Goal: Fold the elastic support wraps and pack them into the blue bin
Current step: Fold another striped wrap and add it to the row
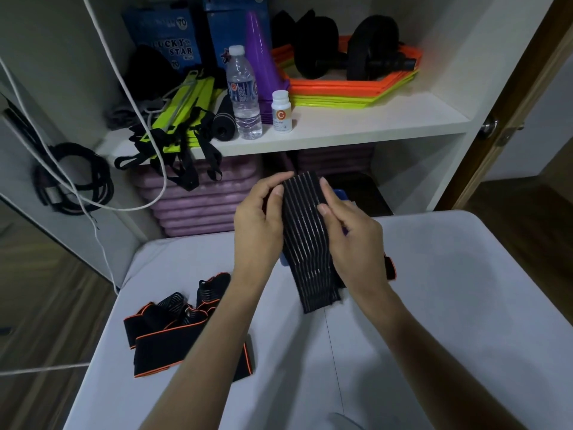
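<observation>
Nearest me on the white table (434, 321), to my left, lies a loose heap of black elastic support wraps with orange edging (186, 324); how many are in it I cannot tell. Above the table my left hand (257, 225) and right hand (350, 240) pinch one black ribbed elastic wrap (305, 243) by its two long edges, its lower end hanging free. Behind it only slivers of the blue bin (341, 193) show. Beyond, the white shelf (356, 125) carries one clear plastic water bottle (245, 94) and one small white pill bottle (281, 111).

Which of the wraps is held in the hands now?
The striped black wrap, held up by both hands; the orange-edged wraps lie untouched on the table.
</observation>
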